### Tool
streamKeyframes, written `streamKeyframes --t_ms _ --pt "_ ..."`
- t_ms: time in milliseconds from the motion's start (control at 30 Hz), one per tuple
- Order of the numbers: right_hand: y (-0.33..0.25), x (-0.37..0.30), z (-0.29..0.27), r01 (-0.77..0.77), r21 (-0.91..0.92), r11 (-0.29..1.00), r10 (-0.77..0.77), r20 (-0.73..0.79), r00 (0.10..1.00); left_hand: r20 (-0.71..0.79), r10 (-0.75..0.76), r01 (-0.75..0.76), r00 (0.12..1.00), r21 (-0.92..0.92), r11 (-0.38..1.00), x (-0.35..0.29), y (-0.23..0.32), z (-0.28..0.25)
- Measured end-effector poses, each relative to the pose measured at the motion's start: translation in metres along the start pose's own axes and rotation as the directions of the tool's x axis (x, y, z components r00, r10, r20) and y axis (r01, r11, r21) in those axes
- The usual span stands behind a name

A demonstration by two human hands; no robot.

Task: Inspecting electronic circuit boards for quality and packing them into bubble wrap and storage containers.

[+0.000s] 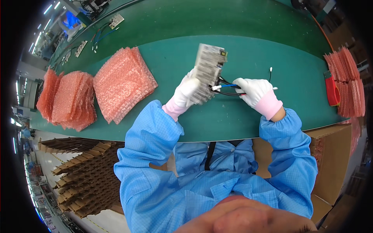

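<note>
My left hand (185, 92), in a white glove with a pink cuff, is closed on the left edge of a circuit board (210, 62). The board is grey-white, long and flat, tilted up above the bench and smeared by motion. Black and blue cables (229, 93) run from its right side, with a white plug (216, 88) close to the board. My right hand (254, 92), gloved likewise, has its fingers wrapped round those cables. A thin lead with a small white connector (271, 69) sticks out beyond this hand.
Pink bubble-wrap bags lie in a flat pile (124, 83) and a stack (74, 101) at left; more bags (345, 79) stand at right beside a red holder (331, 91). Other boards (116, 21) lie far left. Cardboard dividers (87, 176) and an open carton (330, 165) sit below the bench edge.
</note>
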State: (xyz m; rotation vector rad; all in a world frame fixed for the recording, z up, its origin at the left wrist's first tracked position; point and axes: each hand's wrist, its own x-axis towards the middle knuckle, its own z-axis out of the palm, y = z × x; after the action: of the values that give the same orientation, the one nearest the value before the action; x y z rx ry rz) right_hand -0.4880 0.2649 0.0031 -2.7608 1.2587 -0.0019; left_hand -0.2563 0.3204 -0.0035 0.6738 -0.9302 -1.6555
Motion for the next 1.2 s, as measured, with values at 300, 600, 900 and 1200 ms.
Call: streamKeyframes --t_ms 300,600,900,1200 --pt "0.029 -0.033 -0.052 -0.041 0.717 0.695 -0.333 0.372 0.866 0.609 0.067 -0.612 0.791 0.784 0.102 -0.003 0.002 0.023" --pt "0.031 -0.062 -0.049 -0.243 0.816 0.525 -0.173 0.382 0.908 0.687 -0.035 -0.664 0.726 0.687 -0.294 -0.013 0.021 0.059" --pt "0.013 -0.081 -0.06 -0.233 0.841 0.489 0.063 0.233 0.971 0.668 0.143 -0.654 0.731 0.745 -0.136 -0.028 0.027 0.056" --pt "0.015 -0.083 -0.059 0.293 0.689 0.663 -0.238 -0.178 0.955 0.263 -0.441 0.492 0.858 -0.177 0.853 -0.022 0.029 0.041"
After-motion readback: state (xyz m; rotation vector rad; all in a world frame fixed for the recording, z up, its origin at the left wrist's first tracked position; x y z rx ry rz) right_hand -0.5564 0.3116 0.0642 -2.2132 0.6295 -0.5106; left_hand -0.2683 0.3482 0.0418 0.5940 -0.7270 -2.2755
